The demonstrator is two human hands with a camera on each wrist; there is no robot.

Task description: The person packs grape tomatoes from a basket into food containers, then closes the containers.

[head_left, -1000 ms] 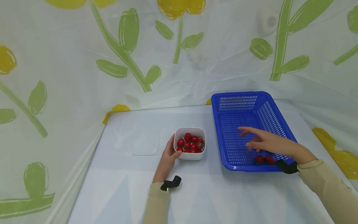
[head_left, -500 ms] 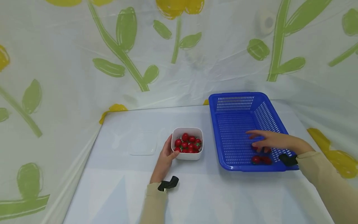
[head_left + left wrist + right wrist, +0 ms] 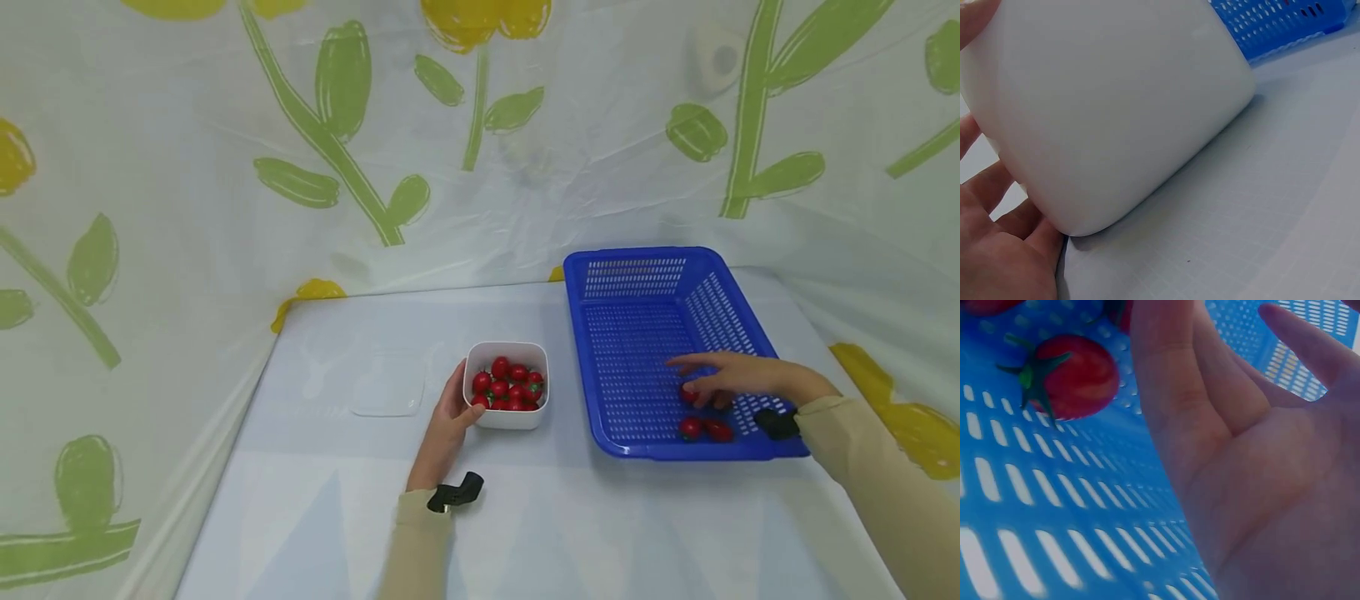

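Note:
My left hand (image 3: 448,425) grips the left side of a small white square container (image 3: 510,419), its thumb at the front left corner. Several red cherry tomatoes (image 3: 500,367) lie in it. In the left wrist view, the fingers (image 3: 988,187) rest along the container's wall. My right hand (image 3: 738,377) is low inside the blue basket (image 3: 581,350). Its thumb tip overlaps a cherry tomato (image 3: 687,394); I cannot tell whether it pinches it. Two more tomatoes lie nearer the basket's front wall, one a cherry tomato (image 3: 1082,376) with a green calyx.
A clear flat lid (image 3: 388,385) lies on the white table (image 3: 525,517), left of the container. The basket stands to the container's right, with raised slotted walls. A flower-patterned curtain (image 3: 585,183) hangs behind the table.
My right hand has come down within the basket and stopped at the tomato by its thumb. The left hand and the white container have stayed in place.

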